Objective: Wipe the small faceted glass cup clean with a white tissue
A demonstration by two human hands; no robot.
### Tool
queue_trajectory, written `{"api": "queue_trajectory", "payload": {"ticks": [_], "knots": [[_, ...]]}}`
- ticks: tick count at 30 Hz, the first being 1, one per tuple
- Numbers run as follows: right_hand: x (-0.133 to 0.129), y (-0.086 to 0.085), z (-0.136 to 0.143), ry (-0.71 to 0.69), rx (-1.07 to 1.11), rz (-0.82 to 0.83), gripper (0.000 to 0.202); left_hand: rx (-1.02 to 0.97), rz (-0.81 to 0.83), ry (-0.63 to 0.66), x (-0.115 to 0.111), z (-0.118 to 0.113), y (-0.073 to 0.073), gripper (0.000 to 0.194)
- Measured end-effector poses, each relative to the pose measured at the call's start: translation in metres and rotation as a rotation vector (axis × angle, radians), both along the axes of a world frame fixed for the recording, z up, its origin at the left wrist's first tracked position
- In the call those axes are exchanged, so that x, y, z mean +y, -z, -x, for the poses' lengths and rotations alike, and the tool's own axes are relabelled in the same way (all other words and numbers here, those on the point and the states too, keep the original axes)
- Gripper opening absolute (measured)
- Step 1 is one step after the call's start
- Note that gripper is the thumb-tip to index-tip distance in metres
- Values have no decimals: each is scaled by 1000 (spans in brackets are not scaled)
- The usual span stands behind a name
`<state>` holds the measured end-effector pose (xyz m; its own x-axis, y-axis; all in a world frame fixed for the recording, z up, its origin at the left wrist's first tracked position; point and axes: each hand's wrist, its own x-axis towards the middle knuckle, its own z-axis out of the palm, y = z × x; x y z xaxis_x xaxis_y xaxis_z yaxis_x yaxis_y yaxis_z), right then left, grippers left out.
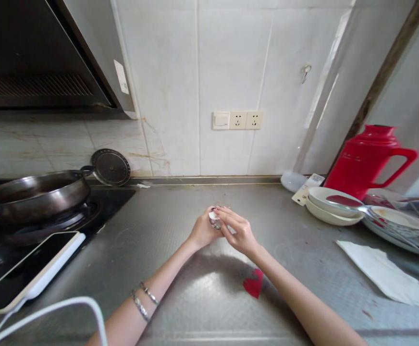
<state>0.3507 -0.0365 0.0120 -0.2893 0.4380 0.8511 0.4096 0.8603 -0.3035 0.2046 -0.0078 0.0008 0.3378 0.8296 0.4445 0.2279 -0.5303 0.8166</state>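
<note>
Both hands meet above the middle of the metal counter (pixel 141 259). My left hand (pixel 203 230) is wrapped round a small whitish and dark object (pixel 215 220), too small and too covered to name. From the right, the fingers of my right hand (pixel 239 231) press together on the same object's top and side. Two silver bracelets (pixel 140 306) circle my left forearm. A torn piece of red material (pixel 253 283) lies on the counter below my right wrist.
At the left, a metal pan (pixel 32 199) stands on the black stove (pixel 117 204), with a phone (pixel 25 274) and white cable (pixel 51 307) in front. On the right are a red thermos (pixel 363 166), stacked bowls (pixel 334 216), plates and a white paper sheet (pixel 386 274).
</note>
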Motion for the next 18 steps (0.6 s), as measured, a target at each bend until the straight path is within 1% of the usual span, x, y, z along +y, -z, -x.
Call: {"api": "queue_trajectory", "payload": {"ticks": [3,8,10,12,15,18], "knots": [[2,0,-2,6,10,-4,34,-26,1,-14,-2,-1,-2,60],[5,2,-1,168,228,199,27,-13,78,-45,-1,-3,2,72],[5,4,1,197,257,225,27,-22,102,-34,1,-3,5,74],[4,5,2,176,214,168,28,-32,108,-31,4,-3,8,71],[1,7,5,82,96,46,31,-33,83,-57,7,-1,10,63],[-1,9,7,-13,4,-18,33,-58,79,-59,8,1,10,60]]}}
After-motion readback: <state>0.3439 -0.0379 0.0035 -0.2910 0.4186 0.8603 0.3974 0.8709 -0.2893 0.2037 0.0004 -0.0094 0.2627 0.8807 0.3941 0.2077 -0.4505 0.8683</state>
